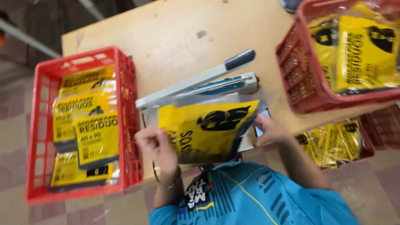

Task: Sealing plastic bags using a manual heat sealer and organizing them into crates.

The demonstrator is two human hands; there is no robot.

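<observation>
Gripping yellow packet btwn both — left hand, right hand — at sealer.

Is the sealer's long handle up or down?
Up: the sealer's handle slants above its base, leaving a gap, behind the yellow packet.

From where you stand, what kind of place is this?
Probably a small packing workshop: a lever-arm heat sealer sits on a wooden table, and red crates hold stacks of yellow bag packs like the one both hands hold.
</observation>
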